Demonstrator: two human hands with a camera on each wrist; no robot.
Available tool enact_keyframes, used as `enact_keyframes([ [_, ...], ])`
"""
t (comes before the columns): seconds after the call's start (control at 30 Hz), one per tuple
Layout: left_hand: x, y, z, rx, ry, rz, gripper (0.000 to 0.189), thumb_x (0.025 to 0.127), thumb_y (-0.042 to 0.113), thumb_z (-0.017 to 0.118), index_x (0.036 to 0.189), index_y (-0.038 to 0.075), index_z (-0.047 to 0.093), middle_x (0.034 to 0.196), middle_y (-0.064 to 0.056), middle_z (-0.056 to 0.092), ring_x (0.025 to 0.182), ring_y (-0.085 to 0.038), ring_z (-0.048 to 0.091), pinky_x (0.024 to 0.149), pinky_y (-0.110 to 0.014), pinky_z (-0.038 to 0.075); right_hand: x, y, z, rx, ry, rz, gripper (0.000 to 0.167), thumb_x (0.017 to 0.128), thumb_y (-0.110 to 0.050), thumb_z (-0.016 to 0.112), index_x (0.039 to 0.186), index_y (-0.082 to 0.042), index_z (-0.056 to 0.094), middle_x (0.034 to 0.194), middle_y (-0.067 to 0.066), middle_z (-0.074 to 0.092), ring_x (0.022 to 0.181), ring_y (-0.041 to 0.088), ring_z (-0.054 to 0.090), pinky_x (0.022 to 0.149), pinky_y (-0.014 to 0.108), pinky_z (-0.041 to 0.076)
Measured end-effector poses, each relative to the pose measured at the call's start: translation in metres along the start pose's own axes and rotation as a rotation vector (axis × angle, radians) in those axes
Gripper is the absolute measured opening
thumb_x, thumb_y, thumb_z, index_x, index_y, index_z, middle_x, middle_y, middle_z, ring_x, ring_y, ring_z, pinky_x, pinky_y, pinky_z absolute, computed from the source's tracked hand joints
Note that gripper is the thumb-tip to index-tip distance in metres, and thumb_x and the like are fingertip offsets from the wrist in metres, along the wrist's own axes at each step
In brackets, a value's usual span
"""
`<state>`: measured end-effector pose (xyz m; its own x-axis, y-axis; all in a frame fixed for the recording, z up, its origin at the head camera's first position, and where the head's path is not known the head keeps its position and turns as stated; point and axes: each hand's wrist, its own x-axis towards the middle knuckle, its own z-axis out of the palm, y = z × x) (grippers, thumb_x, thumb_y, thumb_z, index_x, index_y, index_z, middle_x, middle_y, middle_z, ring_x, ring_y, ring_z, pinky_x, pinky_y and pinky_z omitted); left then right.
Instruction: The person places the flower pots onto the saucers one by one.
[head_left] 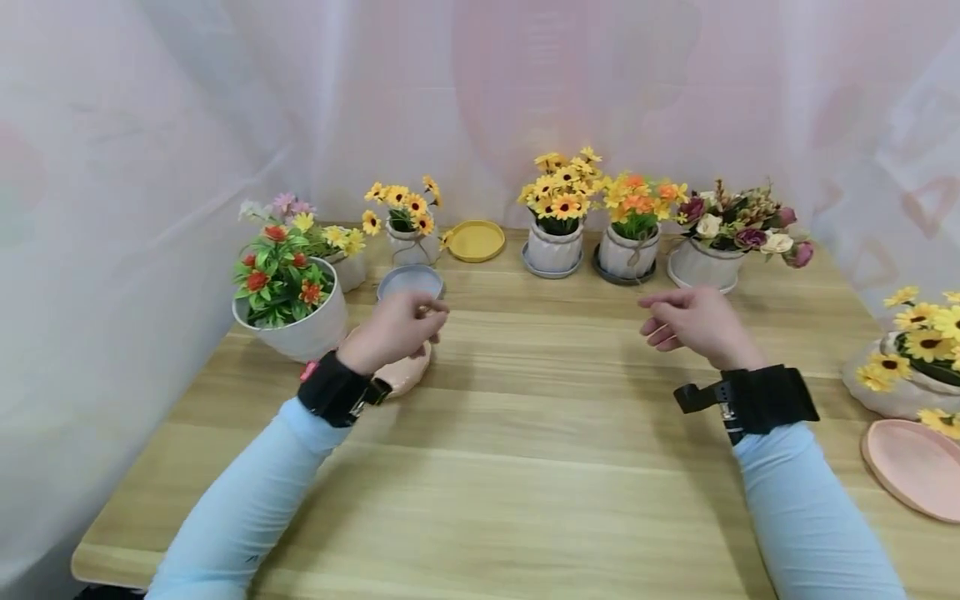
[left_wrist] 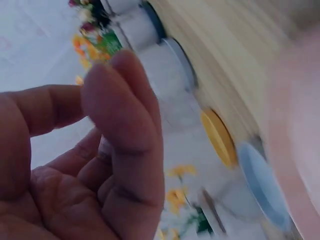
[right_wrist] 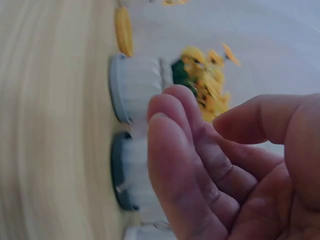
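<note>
My left hand (head_left: 397,327) hovers over a pale pink saucer (head_left: 405,377), partly covering it, with its fingers loosely curled and nothing in them. Just beyond it lies a blue-grey saucer (head_left: 410,280). To its left stands a large white pot (head_left: 303,329) of red flowers. My right hand (head_left: 701,323) hangs above the table, thumb and fingers apart and holding nothing. Nearest to it are a white pot (head_left: 628,252) of orange flowers on a dark saucer (head_left: 624,275) and a wide pot (head_left: 705,265) of purple and cream roses on a white saucer.
A yellow saucer (head_left: 476,241) lies at the back, between a small sunflower pot (head_left: 412,248) and a taller one (head_left: 555,247) on a blue-grey saucer. At the right edge are a yellow-flowered pot (head_left: 881,385) and a pink saucer (head_left: 911,471). Curtains (head_left: 390,83) hang behind the table.
</note>
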<state>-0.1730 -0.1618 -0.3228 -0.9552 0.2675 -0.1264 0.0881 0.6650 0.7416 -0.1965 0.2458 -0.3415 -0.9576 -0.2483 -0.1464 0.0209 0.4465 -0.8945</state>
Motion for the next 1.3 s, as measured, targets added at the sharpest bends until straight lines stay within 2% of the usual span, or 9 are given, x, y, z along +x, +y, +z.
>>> enact_keyframes([
  [0.13, -0.025, -0.023, -0.013, 0.147, 0.041, -0.085, 0.034, 0.102, 0.019, 0.050, 0.127, -0.002, 0.060, 0.075, -0.011, 0.067, 0.052, -0.017, 0.057, 0.048, -0.029, 0.047, 0.006, -0.003, 0.023, -0.028, -0.061, -0.002, 0.036, 0.103, -0.009, 0.046, 0.130, 0.014, 0.055, 0.091, 0.020, 0.072, 0.074, 0.019, 0.070, 0.069, 0.035, 0.061],
  [0.27, -0.046, -0.036, -0.017, 0.292, 0.101, -0.080, 0.033, 0.099, 0.018, 0.053, 0.124, -0.002, 0.062, 0.063, -0.003, 0.060, 0.048, -0.016, 0.052, 0.046, -0.030, 0.043, 0.013, -0.009, 0.046, -0.058, -0.114, -0.007, 0.035, 0.102, -0.008, 0.046, 0.129, 0.014, 0.056, 0.090, 0.020, 0.071, 0.074, 0.021, 0.070, 0.070, 0.037, 0.061],
  [0.47, -0.068, -0.047, -0.015, 0.324, 0.149, -0.125, 0.035, 0.097, 0.018, 0.054, 0.126, -0.002, 0.060, 0.058, -0.002, 0.051, 0.049, -0.017, 0.050, 0.047, -0.031, 0.040, 0.026, -0.026, 0.089, -0.140, -0.212, -0.013, 0.033, 0.102, -0.008, 0.048, 0.128, 0.009, 0.060, 0.083, 0.014, 0.070, 0.073, 0.021, 0.069, 0.068, 0.038, 0.061],
  [0.7, -0.073, -0.063, -0.014, 0.385, 0.194, -0.135, 0.042, 0.098, 0.016, 0.053, 0.131, -0.009, 0.055, 0.089, -0.019, 0.064, 0.080, -0.031, 0.062, 0.073, -0.046, 0.053, 0.037, -0.060, 0.145, -0.224, -0.285, -0.066, 0.032, 0.100, -0.008, 0.051, 0.127, 0.005, 0.062, 0.079, 0.008, 0.070, 0.070, 0.020, 0.069, 0.065, 0.036, 0.060],
  [0.83, -0.071, -0.069, -0.013, 0.386, 0.201, -0.134, 0.024, 0.097, 0.014, 0.051, 0.104, -0.004, 0.067, 0.071, -0.010, 0.053, 0.069, -0.026, 0.054, 0.062, -0.037, 0.046, 0.047, -0.077, 0.177, -0.253, -0.296, -0.063, 0.032, 0.100, -0.011, 0.053, 0.127, 0.003, 0.063, 0.076, 0.006, 0.071, 0.068, 0.020, 0.070, 0.064, 0.033, 0.060],
  [0.93, -0.071, -0.074, -0.014, 0.387, 0.214, -0.137, 0.021, 0.097, 0.013, 0.051, 0.080, 0.003, 0.060, 0.064, -0.006, 0.046, 0.063, -0.025, 0.051, 0.057, -0.033, 0.040, 0.055, -0.088, 0.202, -0.235, -0.317, -0.045, 0.033, 0.101, -0.012, 0.054, 0.128, 0.004, 0.062, 0.074, 0.008, 0.071, 0.065, 0.021, 0.070, 0.061, 0.031, 0.060],
  [1.03, -0.072, -0.081, -0.014, 0.378, 0.225, -0.144, 0.020, 0.097, 0.012, 0.051, 0.088, 0.001, 0.066, 0.075, -0.011, 0.058, 0.064, -0.025, 0.053, 0.058, -0.033, 0.042, 0.062, -0.096, 0.224, -0.249, -0.321, -0.026, 0.029, 0.100, -0.013, 0.055, 0.122, 0.004, 0.065, 0.071, 0.009, 0.070, 0.060, 0.019, 0.068, 0.055, 0.027, 0.058],
  [1.17, -0.076, -0.088, -0.015, 0.361, 0.248, -0.151, 0.025, 0.096, 0.009, 0.053, 0.110, -0.006, 0.068, 0.097, -0.019, 0.066, 0.072, -0.027, 0.057, 0.064, -0.039, 0.049, 0.069, -0.103, 0.245, -0.346, -0.308, -0.037, 0.024, 0.099, -0.013, 0.055, 0.094, 0.004, 0.071, 0.066, 0.009, 0.070, 0.052, 0.015, 0.065, 0.049, 0.022, 0.052],
  [1.3, -0.084, -0.093, -0.016, 0.331, 0.253, -0.183, 0.026, 0.094, 0.007, 0.056, 0.115, -0.007, 0.063, 0.078, -0.013, 0.064, 0.066, -0.023, 0.059, 0.063, -0.038, 0.050, 0.075, -0.107, 0.261, -0.409, -0.308, -0.052, 0.026, 0.096, -0.010, 0.057, 0.075, 0.001, 0.069, 0.062, 0.006, 0.069, 0.049, 0.014, 0.064, 0.048, 0.021, 0.051],
])
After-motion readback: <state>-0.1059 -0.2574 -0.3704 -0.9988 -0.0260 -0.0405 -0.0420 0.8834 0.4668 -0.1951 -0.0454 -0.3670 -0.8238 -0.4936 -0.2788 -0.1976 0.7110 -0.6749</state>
